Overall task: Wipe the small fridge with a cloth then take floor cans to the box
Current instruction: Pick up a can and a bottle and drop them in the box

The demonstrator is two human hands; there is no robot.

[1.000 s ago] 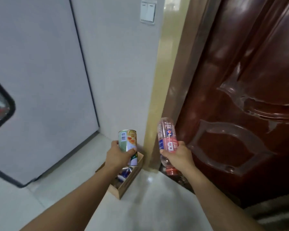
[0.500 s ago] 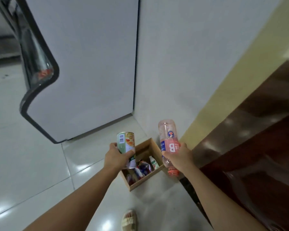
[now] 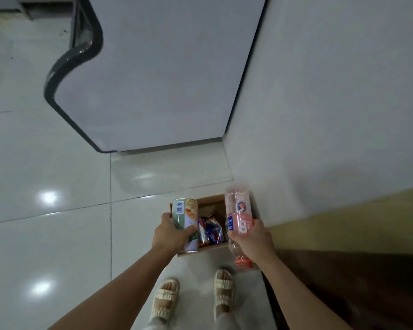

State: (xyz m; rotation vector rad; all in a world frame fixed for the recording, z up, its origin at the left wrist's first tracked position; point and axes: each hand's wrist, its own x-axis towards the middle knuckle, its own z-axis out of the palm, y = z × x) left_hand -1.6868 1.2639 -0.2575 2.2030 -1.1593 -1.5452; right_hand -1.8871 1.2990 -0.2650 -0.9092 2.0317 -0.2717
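Observation:
My left hand grips a green and white can, held above the left side of an open cardboard box. My right hand holds a clear pink bottle upside down, its red cap pointing at the floor, above the box's right side. The box stands on the floor in the corner by the wall and contains crumpled blue and red wrappers. Both hands hide part of the box's rim.
The white fridge with a dark curved edge rises beyond the box. A white wall runs on the right, then a yellow door frame and dark brown door. My sandalled feet stand on glossy white tiles just before the box.
The view has tilted steeply down, from the door and wall to the floor. Both hands, with can and bottle, have come to hover over the box, and my feet have appeared.

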